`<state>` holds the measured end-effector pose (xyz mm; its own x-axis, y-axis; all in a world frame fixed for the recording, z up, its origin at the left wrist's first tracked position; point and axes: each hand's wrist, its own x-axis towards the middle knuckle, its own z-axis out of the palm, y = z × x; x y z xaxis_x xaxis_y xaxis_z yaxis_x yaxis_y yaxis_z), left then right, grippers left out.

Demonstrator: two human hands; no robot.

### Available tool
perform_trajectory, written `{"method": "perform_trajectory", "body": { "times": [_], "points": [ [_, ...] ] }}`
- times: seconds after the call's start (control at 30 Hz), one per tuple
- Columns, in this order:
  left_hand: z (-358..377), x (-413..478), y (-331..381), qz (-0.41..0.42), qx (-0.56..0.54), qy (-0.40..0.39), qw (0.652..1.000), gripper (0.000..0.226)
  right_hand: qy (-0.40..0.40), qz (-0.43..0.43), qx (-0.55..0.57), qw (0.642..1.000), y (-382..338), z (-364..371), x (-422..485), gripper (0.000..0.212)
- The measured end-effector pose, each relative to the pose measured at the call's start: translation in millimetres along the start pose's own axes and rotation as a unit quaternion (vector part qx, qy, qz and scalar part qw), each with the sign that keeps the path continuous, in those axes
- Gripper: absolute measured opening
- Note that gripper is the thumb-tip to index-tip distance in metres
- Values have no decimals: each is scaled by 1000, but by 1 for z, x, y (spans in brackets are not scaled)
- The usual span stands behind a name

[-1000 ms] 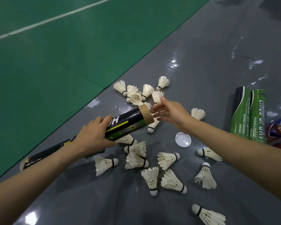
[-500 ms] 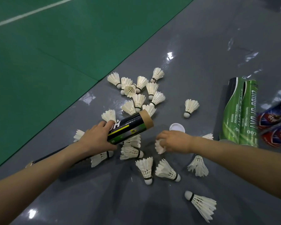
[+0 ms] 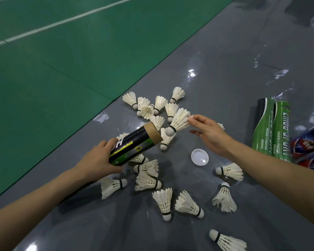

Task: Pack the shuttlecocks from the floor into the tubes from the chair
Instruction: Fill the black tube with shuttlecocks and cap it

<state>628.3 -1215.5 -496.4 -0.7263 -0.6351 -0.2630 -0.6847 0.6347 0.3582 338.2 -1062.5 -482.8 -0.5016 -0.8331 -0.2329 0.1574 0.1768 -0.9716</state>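
A glossy grey floor (image 3: 225, 51) fills the right and lower part of the view and throws back pale patches of light. To the left it meets a green court mat (image 3: 62, 78) along a straight diagonal edge, and a white line (image 3: 62, 20) crosses the mat farther off.

Loose shuttlecocks (image 3: 163, 200) lie scattered on the grey floor, some in a tight bunch near the mat's edge and others spread out nearer the person. A round white lid (image 3: 199, 157) lies among them.

The left hand (image 3: 98, 160) has its fingers wrapped round a black tube (image 3: 134, 144), which is tilted with its open cardboard mouth raised toward the right. The right hand (image 3: 208, 133) pinches the feather rim of one shuttlecock (image 3: 179, 119) between thumb and forefinger, with the other fingers loosely spread. The cork end points at the tube's mouth, just beside it and not inside.

At the right edge two green tubes (image 3: 272, 131) lie side by side, touching red and blue tubes (image 3: 308, 144).
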Motion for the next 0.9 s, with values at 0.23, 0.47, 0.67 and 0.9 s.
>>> {"method": "perform_trajectory", "body": {
  "times": [0.23, 0.47, 0.67, 0.9],
  "points": [
    [0, 5, 12, 45, -26, 46, 998, 80, -18, -41, -4, 999, -11, 27, -6, 11],
    [-2, 12, 10, 38, -28, 79, 996, 78, -111, 17, -203, 973, -27, 51, -15, 67],
    [-5, 21, 14, 40, 22, 120, 992, 79, -169, 57, -187, 966, -34, 52, 0, 87],
    [-3, 41, 23, 29, 57, 146, 987, 79, -27, -85, -300, 950, -33, 55, 22, 46]
  ]
}}
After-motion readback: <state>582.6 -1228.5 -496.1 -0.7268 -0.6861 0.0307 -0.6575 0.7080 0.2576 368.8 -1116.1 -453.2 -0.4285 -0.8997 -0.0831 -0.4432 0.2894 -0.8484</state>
